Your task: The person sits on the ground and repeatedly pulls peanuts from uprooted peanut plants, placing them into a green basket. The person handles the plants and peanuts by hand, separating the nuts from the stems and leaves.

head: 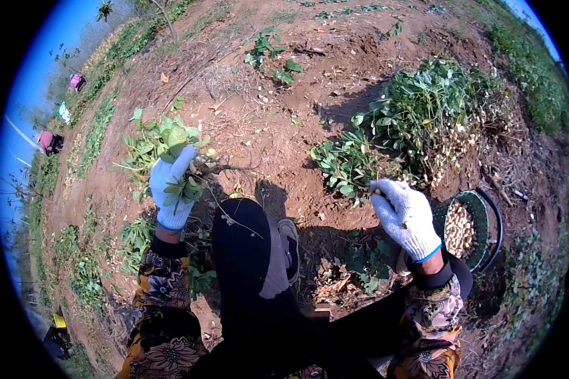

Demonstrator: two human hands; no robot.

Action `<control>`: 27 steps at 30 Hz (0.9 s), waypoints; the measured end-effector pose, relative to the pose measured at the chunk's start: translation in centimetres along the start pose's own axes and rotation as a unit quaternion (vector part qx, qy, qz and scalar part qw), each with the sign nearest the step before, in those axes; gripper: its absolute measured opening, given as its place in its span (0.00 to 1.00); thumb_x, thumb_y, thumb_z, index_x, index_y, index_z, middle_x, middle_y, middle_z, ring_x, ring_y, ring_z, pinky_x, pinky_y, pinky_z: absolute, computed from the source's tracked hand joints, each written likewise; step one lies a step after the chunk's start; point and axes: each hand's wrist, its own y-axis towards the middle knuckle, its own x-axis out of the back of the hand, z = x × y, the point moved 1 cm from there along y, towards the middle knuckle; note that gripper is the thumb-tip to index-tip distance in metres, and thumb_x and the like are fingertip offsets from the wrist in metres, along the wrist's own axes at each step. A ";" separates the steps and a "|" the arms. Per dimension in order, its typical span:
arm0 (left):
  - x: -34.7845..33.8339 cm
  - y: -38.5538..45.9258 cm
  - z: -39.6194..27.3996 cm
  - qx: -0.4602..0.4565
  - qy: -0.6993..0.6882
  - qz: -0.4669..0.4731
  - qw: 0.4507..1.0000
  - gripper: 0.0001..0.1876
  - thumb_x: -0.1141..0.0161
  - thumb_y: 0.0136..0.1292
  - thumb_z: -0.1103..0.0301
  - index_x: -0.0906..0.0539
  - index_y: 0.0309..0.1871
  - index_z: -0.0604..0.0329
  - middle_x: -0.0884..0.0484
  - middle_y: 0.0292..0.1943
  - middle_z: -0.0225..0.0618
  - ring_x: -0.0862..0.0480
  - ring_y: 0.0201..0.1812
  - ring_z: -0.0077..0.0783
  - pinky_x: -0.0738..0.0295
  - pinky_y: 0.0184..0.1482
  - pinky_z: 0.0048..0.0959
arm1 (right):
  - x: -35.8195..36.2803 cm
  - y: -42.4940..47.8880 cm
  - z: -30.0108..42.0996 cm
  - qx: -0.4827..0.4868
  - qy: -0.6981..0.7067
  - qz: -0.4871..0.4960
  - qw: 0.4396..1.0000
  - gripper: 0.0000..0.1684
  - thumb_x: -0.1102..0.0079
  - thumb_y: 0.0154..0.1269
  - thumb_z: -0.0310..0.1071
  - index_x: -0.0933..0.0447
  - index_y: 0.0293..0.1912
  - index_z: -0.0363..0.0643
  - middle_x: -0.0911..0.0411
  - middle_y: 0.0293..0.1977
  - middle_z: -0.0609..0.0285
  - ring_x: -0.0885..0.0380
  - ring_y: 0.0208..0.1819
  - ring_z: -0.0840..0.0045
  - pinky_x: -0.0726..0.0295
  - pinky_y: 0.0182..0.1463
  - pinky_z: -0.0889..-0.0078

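Observation:
My left hand, in a white knit glove, grips a bunch of leafy peanut plant. Its thin roots and a stem trail out to the right, past my dark-trousered knee. At the right, my gloved right hand pinches a small brown bit of plant between thumb and fingertips; whether it is a pod or a stem is unclear. Just beyond those fingertips lies a smaller peanut plant. Beside my right wrist stands a dark green bucket with a black handle, holding shelled-in peanut pods.
A heap of uprooted peanut plants with pods attached lies beyond my right hand. Stripped greenery is on the soil at left. Dry leaves lie between my feet. Two people bend down far off at left, near a white-green sack.

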 end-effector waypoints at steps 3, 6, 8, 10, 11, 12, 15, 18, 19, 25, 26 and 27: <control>4.9 -9.0 8.7 0.110 0.045 0.087 0.989 0.24 0.32 0.57 0.72 0.20 0.59 0.56 0.17 0.39 0.36 0.16 0.38 0.38 0.20 0.38 0.33 | -0.1 0.0 1.2 0.000 0.010 0.012 1.000 0.10 0.38 0.64 0.34 0.20 0.45 0.45 0.18 0.34 0.54 0.17 0.34 0.59 0.20 0.36 0.61; 9.5 -15.5 14.1 0.142 0.230 0.287 0.919 0.34 0.26 0.48 0.68 0.23 0.63 0.54 0.20 0.50 0.45 0.19 0.46 0.48 0.22 0.44 0.41 | -0.6 -0.2 1.4 0.003 0.033 0.010 0.999 0.10 0.37 0.64 0.33 0.19 0.45 0.45 0.18 0.33 0.53 0.18 0.32 0.58 0.20 0.34 0.61; 10.0 -19.1 15.1 0.252 0.261 0.439 0.822 0.42 0.25 0.45 0.57 0.27 0.67 0.52 0.22 0.58 0.49 0.24 0.58 0.56 0.27 0.59 0.46 | -0.7 -0.3 1.6 0.018 0.025 0.013 0.999 0.10 0.38 0.64 0.33 0.19 0.46 0.45 0.18 0.33 0.53 0.18 0.32 0.58 0.20 0.34 0.61; 9.9 -19.3 14.4 0.382 0.196 0.547 0.718 0.39 0.28 0.47 0.49 0.23 0.64 0.55 0.21 0.60 0.50 0.22 0.60 0.52 0.27 0.63 0.42 | -1.0 -0.3 2.0 0.020 0.016 0.031 0.999 0.10 0.38 0.64 0.33 0.20 0.46 0.44 0.19 0.33 0.54 0.18 0.33 0.58 0.20 0.35 0.60; 9.1 -18.9 13.4 0.426 0.122 0.561 0.699 0.37 0.30 0.48 0.47 0.21 0.62 0.56 0.20 0.59 0.50 0.21 0.60 0.51 0.27 0.64 0.41 | -1.2 -0.2 2.0 0.024 0.009 0.038 0.999 0.10 0.38 0.64 0.33 0.21 0.46 0.44 0.19 0.33 0.55 0.18 0.33 0.59 0.21 0.35 0.60; 8.7 -19.0 12.4 0.411 0.071 0.500 0.759 0.32 0.30 0.50 0.50 0.17 0.57 0.58 0.16 0.54 0.49 0.17 0.55 0.47 0.24 0.60 0.40 | -1.4 -0.2 2.3 0.025 0.026 0.045 0.998 0.11 0.38 0.64 0.33 0.21 0.46 0.43 0.19 0.33 0.55 0.18 0.33 0.59 0.21 0.35 0.60; 3.1 -11.8 6.2 0.396 -0.127 0.430 0.802 0.24 0.32 0.58 0.60 0.18 0.56 0.60 0.15 0.50 0.43 0.14 0.50 0.38 0.21 0.54 0.33 | -1.9 -0.2 1.9 0.036 0.031 0.059 0.997 0.11 0.38 0.64 0.33 0.21 0.46 0.43 0.19 0.33 0.56 0.18 0.34 0.60 0.20 0.36 0.61; -1.5 -4.5 0.6 0.272 -0.225 0.380 0.855 0.20 0.34 0.62 0.63 0.18 0.56 0.60 0.14 0.50 0.41 0.13 0.47 0.36 0.20 0.52 0.32 | -2.5 -0.1 1.7 0.033 0.052 0.055 0.997 0.15 0.36 0.65 0.34 0.22 0.50 0.42 0.18 0.35 0.57 0.17 0.35 0.61 0.20 0.37 0.63; -2.6 -1.9 -1.3 0.264 -0.289 0.362 0.846 0.20 0.34 0.62 0.64 0.18 0.56 0.61 0.15 0.51 0.40 0.14 0.48 0.35 0.20 0.53 0.33 | -2.2 0.0 1.8 0.024 0.046 0.065 0.997 0.18 0.36 0.65 0.35 0.23 0.53 0.42 0.17 0.36 0.55 0.16 0.36 0.61 0.18 0.38 0.65; -7.5 7.7 -12.4 -0.010 -0.365 0.416 0.833 0.26 0.36 0.65 0.51 0.22 0.62 0.52 0.17 0.57 0.39 0.14 0.51 0.40 0.19 0.55 0.39 | -2.8 0.5 1.6 -0.042 0.115 0.065 0.990 0.38 0.34 0.64 0.34 0.38 0.70 0.40 0.16 0.42 0.52 0.14 0.39 0.63 0.17 0.44 0.66; -8.7 7.7 -13.3 -0.032 -0.364 0.428 0.827 0.28 0.38 0.65 0.47 0.23 0.63 0.51 0.19 0.58 0.39 0.15 0.54 0.43 0.20 0.58 0.41 | -3.0 0.6 1.5 -0.038 0.116 0.062 0.991 0.41 0.34 0.63 0.33 0.41 0.72 0.39 0.16 0.42 0.52 0.14 0.39 0.63 0.17 0.45 0.66; -9.4 8.4 -14.6 -0.038 -0.371 0.449 0.812 0.29 0.38 0.65 0.46 0.22 0.63 0.54 0.18 0.57 0.41 0.16 0.56 0.44 0.21 0.59 0.41 | -2.8 0.5 1.1 -0.062 0.128 0.060 0.988 0.43 0.33 0.63 0.30 0.43 0.73 0.40 0.16 0.43 0.52 0.14 0.40 0.63 0.16 0.46 0.66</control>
